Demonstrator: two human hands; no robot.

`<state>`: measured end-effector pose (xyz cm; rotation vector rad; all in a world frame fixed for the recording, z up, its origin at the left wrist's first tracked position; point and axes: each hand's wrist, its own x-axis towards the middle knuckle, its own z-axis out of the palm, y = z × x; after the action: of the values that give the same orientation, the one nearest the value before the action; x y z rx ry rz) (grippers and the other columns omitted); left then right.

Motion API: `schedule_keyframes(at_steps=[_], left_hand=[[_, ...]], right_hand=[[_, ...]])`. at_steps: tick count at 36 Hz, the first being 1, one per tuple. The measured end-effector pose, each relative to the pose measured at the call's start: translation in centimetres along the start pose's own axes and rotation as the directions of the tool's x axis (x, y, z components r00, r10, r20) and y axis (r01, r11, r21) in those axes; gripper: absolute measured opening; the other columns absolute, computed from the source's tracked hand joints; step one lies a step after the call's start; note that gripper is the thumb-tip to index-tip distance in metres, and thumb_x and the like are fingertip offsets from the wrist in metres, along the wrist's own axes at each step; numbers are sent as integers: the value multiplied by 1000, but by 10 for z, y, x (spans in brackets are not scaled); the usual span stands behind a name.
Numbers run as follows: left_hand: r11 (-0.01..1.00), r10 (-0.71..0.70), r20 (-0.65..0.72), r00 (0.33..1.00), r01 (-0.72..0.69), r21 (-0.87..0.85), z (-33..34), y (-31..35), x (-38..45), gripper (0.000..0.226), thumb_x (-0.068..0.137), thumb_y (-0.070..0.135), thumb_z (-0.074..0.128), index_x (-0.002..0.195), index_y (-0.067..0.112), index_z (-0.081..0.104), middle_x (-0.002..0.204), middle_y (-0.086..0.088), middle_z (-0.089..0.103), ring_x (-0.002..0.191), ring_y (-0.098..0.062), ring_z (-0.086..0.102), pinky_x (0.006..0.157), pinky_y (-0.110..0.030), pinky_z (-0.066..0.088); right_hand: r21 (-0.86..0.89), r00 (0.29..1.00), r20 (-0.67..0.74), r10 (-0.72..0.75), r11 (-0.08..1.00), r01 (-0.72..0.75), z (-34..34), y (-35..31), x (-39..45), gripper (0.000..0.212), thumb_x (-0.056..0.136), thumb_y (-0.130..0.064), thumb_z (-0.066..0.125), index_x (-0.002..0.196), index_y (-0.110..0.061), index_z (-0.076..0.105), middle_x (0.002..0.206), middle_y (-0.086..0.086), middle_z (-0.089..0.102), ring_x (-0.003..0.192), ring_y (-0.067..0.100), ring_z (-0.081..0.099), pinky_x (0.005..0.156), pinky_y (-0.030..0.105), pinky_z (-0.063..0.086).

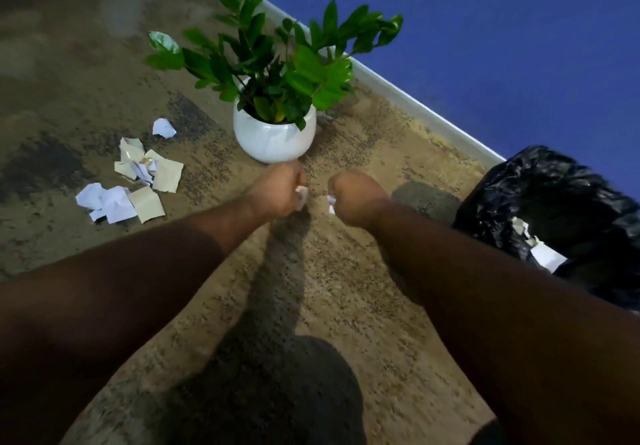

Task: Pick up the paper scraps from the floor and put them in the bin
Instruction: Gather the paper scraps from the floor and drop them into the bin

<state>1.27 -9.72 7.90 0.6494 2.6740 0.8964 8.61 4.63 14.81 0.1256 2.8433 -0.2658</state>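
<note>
My left hand [277, 190] is closed around a white paper scrap [302, 196] that peeks out between its fingers. My right hand [358, 199] is also closed, with a small white scrap [331, 201] showing at its edge. Both hands hover side by side just in front of the plant pot. A pile of white and cream paper scraps [138, 181] lies on the brown carpet to the left. The bin [554, 216], lined with a black bag, stands at the right with some paper [547, 256] inside it.
A white pot [273, 136] with a leafy green plant [277, 60] stands right beyond my hands. A grey skirting board [415, 102] and blue wall [485, 29] run diagonally behind it. Patterned carpet [363, 306] spreads below my arms.
</note>
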Motion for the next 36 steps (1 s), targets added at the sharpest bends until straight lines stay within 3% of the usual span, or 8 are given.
schedule_keyframes(at_steps=[7,12,15,18,22,27,32,36], left_hand=[[968,101,-112,989,-124,-219,16,142,17,9,75,9,66,79,16,62,78,0,68,76,-23,66,63,-31,54],[895,142,-57,988,-153,-419,36,232,36,22,79,-3,60,67,16,56,67,0,60,73,-21,60,64,-27,48],[897,221,-44,974,-221,-382,49,276,40,9,77,3,60,81,8,66,82,-7,71,84,-26,67,73,-31,52],[902,278,-16,960,-267,-339,63,310,39,16,77,8,60,90,7,69,90,-7,73,89,-23,68,79,-38,56],[906,347,119,930,-300,-297,83,341,34,19,80,7,61,97,4,69,98,-9,74,96,-25,69,83,-42,56],[905,404,208,891,-356,-232,102,365,25,21,83,1,58,97,11,71,101,-4,74,95,-20,67,81,-32,54],[921,390,252,886,-374,-108,111,373,22,26,85,-2,54,96,12,72,80,5,64,73,-9,59,55,-17,39],[929,368,226,902,-368,-41,109,371,24,24,84,3,56,96,15,72,89,1,71,77,-13,65,63,-27,52]], right_hand=[[20,962,-254,101,995,-99,-46,70,-34,22,93,-23,54,107,-11,66,107,16,68,98,35,65,70,31,43],[37,877,-425,223,973,-230,-79,137,-61,25,88,-19,56,111,-11,53,109,20,65,101,41,63,74,38,44],[29,846,-468,257,961,-276,-95,179,-79,23,87,-15,54,109,-8,49,101,23,65,94,42,62,70,39,42],[39,835,-469,289,951,-307,-105,217,-98,22,88,-16,55,108,-9,49,90,17,60,79,34,52,64,37,36],[21,836,-447,318,938,-345,-103,254,-119,22,88,-11,56,108,-7,51,97,21,63,82,36,56,64,36,37],[103,835,-430,345,937,-334,-91,276,-140,25,84,-9,60,108,-7,55,102,20,67,92,38,62,68,38,45],[120,845,-392,364,931,-345,-80,289,-148,16,85,-7,55,100,-13,53,94,14,66,78,32,57,65,37,45],[156,843,-405,353,936,-316,-78,289,-147,17,82,-12,61,98,-16,56,90,9,66,78,30,60,64,35,46]])
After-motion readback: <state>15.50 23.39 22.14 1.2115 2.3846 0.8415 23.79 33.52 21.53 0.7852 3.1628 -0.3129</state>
